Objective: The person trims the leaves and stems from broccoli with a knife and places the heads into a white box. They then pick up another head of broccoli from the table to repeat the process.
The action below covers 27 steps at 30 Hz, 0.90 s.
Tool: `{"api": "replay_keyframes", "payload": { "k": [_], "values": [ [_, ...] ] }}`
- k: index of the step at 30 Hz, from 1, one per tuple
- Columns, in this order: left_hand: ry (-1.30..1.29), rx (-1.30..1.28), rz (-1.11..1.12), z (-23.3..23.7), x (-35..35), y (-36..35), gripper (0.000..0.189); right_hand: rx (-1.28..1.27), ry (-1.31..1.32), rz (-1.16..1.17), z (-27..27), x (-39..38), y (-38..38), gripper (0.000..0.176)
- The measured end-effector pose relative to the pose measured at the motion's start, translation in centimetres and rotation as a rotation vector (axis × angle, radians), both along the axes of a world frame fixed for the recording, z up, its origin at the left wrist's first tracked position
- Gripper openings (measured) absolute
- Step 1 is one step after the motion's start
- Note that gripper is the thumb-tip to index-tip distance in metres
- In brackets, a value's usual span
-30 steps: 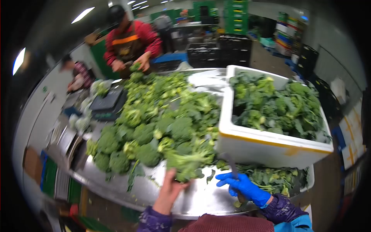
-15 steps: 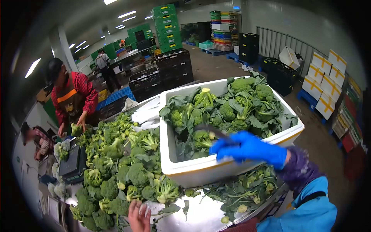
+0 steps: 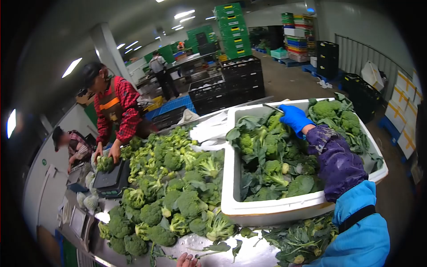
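My right hand [image 3: 294, 119], in a blue glove, reaches over the white foam box [image 3: 275, 208] and is closed around a dark, thin tool, its tip pointing left near the back rim. Broccoli heads with leaves [image 3: 271, 147] fill much of the box, partly behind my hand and sleeve. Only the fingertips of my bare left hand [image 3: 188, 260] show at the bottom edge, beside loose leaves on the metal table; what it holds, if anything, is hidden. A large heap of broccoli [image 3: 173, 191] lies left of the box.
Trimmed leaves [image 3: 307, 238] lie before the box. Across the heap, a person in red plaid [image 3: 118, 109] holds broccoli over a black scale [image 3: 111, 178]. Another person [image 3: 75, 149] works at far left. Black crates [image 3: 242, 80] stand behind; taped white boxes [image 3: 402, 107] are stacked right.
My right hand has moved up and back over the box. My left hand has dropped lower in view. The camera has turned left, and the co-worker's hands are now at the scale.
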<state>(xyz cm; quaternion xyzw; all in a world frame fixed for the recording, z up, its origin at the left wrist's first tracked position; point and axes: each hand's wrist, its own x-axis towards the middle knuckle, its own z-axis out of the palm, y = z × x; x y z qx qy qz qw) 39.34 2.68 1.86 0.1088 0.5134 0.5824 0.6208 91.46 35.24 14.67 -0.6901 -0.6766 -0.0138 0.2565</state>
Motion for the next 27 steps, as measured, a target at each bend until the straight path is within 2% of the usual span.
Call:
{"api": "replay_keyframes", "payload": {
  "k": [2, 3, 5, 8, 11, 13, 15, 18, 19, 21, 22, 23, 25, 27],
  "values": [
    [0.010, 0.012, 0.023, 0.1, 0.4, -0.3, 0.036, -0.066, -0.161, -0.048, 1.8, -0.3, -0.6, 0.034],
    [0.019, 0.022, 0.025, 0.2, 0.7, -0.4, 0.036, -0.069, -0.167, -0.042, 2.3, -0.5, -1.3, 0.034],
    [0.031, 0.003, 0.024, -0.1, 1.1, -0.5, 0.037, 0.119, -0.244, 0.041, 2.9, -0.8, -3.1, 0.027],
    [0.060, -0.023, -0.067, -0.3, 1.6, -0.3, 0.038, 0.207, -0.228, 0.023, 4.7, -1.1, -5.4, 0.030],
    [0.048, -0.027, -0.081, 1.4, 2.6, -0.3, 0.039, 0.276, -0.248, 0.001, 6.6, -2.3, -8.2, 0.032],
    [0.047, -0.026, -0.108, 1.7, 2.6, -0.5, 0.039, 0.285, -0.294, -0.014, 8.4, -3.3, -10.2, 0.041],
    [0.053, -0.020, -0.093, 1.9, 2.5, -0.7, 0.039, 0.322, -0.298, -0.025, 10.6, -4.1, -12.3, 0.038],
    [0.042, -0.026, -0.100, 1.6, 2.0, -1.1, 0.039, 0.499, -0.113, -0.051, 14.1, -5.1, -15.4, 0.032],
    [0.029, -0.020, -0.087, 1.4, 1.9, -1.4, 0.039, 0.499, -0.121, -0.054, 15.0, -5.1, -16.4, 0.032],
    [0.005, 0.001, -0.104, 0.9, 1.6, -1.4, 0.040, 0.422, 0.283, 0.079, 16.6, -5.4, -18.4, 0.030],
    [0.034, -0.031, -0.158, 0.8, 1.5, -0.7, 0.046, 0.369, 0.493, 0.097, 17.2, -6.4, -19.8, 0.026],
    [0.063, -0.062, -0.210, 0.9, 1.4, -0.6, 0.053, 0.368, 0.490, 0.102, 17.2, -6.9, -20.7, 0.026],
    [0.048, -0.049, -0.196, 1.1, 2.2, -1.2, 0.051, 0.129, 0.794, 0.133, 16.6, -8.1, -22.4, 0.027],
    [-0.018, 0.044, -0.272, 1.3, 2.8, -1.9, 0.045, 0.036, 0.911, 0.190, 14.9, -10.5, -23.6, 0.027]
  ]
}}
